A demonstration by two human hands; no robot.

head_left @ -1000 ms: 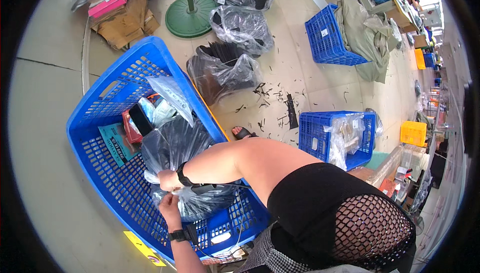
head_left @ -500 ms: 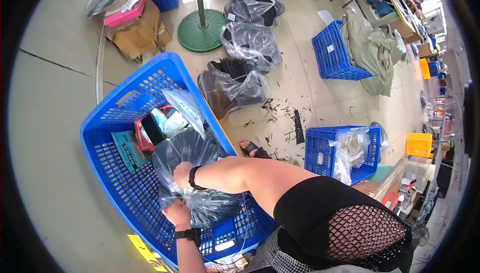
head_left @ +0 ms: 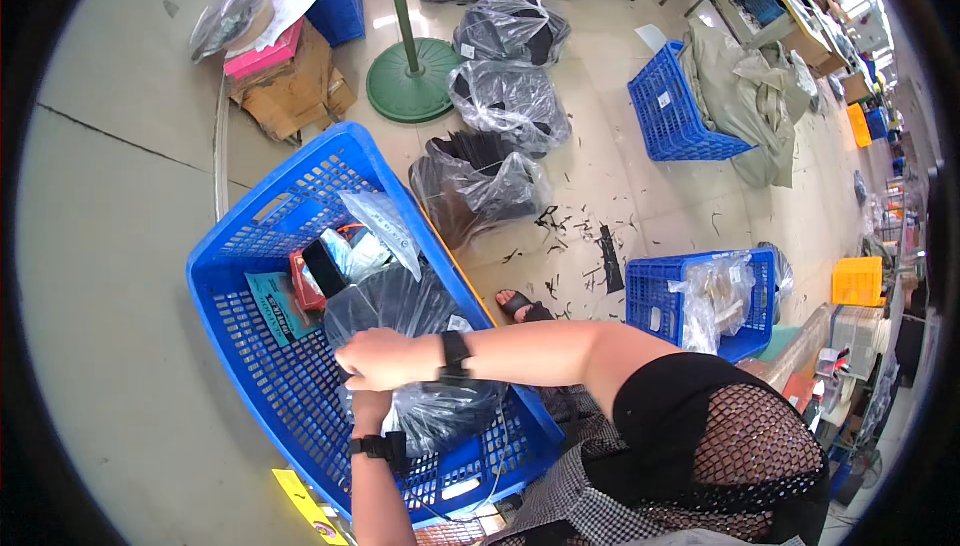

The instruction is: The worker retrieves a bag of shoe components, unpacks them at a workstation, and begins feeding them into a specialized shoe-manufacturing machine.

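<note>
A clear plastic bag [head_left: 440,416] full of black pieces lies inside a large blue basket [head_left: 222,341]. At the bag's left edge my right hand [head_left: 388,358] is closed on the gathered plastic. My left hand [head_left: 371,407] is right below it, closed at the same edge; the right hand hides most of its fingers. Beyond the bag, the basket also holds a black phone-like slab [head_left: 322,268], a red box [head_left: 305,283], a teal printed packet [head_left: 270,306] and a flat clear packet [head_left: 384,229].
Filled plastic bags [head_left: 510,101] line the floor beyond the basket, near a green round stand base [head_left: 411,81]. Blue crates [head_left: 655,296] stand to the right. Black scraps [head_left: 610,261] litter the floor. A crushed cardboard box [head_left: 285,91] sits far left.
My right hand has moved down and left across the bag to meet my left hand at its edge. The whole view has shifted slightly.
</note>
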